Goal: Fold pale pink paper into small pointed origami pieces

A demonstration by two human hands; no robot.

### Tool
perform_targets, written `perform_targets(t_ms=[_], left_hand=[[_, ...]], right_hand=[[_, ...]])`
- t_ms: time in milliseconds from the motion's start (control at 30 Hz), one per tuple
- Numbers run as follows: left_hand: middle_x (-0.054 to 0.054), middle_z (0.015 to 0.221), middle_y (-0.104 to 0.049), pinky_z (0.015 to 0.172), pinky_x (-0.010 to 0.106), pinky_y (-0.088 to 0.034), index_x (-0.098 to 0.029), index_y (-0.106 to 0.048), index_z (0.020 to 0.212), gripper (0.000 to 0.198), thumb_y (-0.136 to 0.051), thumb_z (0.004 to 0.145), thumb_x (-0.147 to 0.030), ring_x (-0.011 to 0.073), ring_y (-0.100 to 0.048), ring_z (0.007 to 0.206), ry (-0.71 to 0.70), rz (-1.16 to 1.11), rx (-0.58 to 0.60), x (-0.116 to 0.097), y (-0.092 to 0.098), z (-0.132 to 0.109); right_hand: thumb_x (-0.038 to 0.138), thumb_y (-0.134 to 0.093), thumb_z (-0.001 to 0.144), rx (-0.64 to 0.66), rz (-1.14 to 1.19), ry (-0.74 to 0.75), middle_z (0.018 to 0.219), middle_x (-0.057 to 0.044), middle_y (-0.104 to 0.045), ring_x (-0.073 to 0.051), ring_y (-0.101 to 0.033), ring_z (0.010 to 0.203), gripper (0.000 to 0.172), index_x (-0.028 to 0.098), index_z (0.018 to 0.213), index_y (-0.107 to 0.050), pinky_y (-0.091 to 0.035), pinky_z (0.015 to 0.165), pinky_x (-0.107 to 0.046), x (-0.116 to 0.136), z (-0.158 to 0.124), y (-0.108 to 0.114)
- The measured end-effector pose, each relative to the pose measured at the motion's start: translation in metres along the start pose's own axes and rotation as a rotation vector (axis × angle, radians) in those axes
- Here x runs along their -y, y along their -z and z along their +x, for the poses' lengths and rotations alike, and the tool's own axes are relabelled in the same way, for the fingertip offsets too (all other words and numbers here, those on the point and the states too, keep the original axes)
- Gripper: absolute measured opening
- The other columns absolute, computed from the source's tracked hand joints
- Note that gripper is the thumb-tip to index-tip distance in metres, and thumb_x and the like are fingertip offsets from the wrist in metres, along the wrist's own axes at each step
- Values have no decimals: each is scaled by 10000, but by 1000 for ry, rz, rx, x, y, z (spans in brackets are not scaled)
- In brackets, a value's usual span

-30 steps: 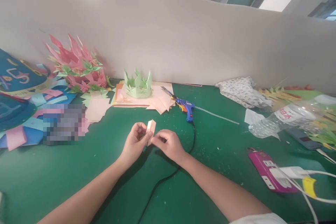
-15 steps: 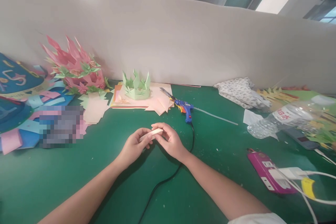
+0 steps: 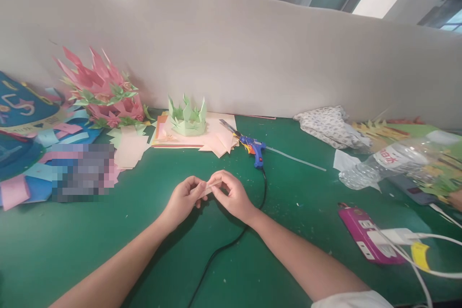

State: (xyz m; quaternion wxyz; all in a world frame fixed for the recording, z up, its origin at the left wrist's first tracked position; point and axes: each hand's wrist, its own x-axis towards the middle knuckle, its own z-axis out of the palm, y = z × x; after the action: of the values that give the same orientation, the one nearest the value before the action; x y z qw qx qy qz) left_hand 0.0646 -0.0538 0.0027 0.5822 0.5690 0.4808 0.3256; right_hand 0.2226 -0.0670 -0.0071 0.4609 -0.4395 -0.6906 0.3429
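Above the middle of the green table, a small folded strip of pale peach paper (image 3: pixel 208 189) is pinched between both hands. My left hand (image 3: pixel 185 198) is closed on its left end, thumb on top. My right hand (image 3: pixel 233 196) grips the other end with thumb and fingertips, which hide part of it. Beyond the hands lies a blue glue gun (image 3: pixel 257 150) with a clear glue stick out of its back. A green paper crown (image 3: pixel 187 118) stands on a stack of coloured paper (image 3: pixel 164 140) behind them.
A black cord (image 3: pixel 231 246) runs under my right wrist. Pink paper crowns (image 3: pixel 97 82), blue cone hats (image 3: pixel 27 106) and paper scraps lie left. At right are a plastic bottle (image 3: pixel 391 161), a magenta power strip (image 3: pixel 366 236) and a patterned cloth (image 3: pixel 325 125).
Both hands have turned the paper strip, so less of its pale face shows between the fingers. Part of another person's hand now appears at the right edge.
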Motion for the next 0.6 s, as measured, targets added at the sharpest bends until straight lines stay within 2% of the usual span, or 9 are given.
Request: perform_targets(t_ms=[267,600], left_hand=[[-32,584,-551,465,186,-354,-160,-482,725,284,-513,789,-435,67,-446,453,-3,6,1,2,0,-1],[-13,656,-570,547,221,-470,-158,-524,792,299,-547,762,-455,108,-552,578,20,-99,78,-5,0,-2]], right_hand=[[177,-508,820,15,-63,15,869,-23,-592,-139,-562,811,87,206,869,-573,-464,702,-254,2,0,1],[217,-520,825,2,-75,-6,856,-16,-629,-136,-570,744,91,212,877,-595,-456,655,-250,2,-1,1]])
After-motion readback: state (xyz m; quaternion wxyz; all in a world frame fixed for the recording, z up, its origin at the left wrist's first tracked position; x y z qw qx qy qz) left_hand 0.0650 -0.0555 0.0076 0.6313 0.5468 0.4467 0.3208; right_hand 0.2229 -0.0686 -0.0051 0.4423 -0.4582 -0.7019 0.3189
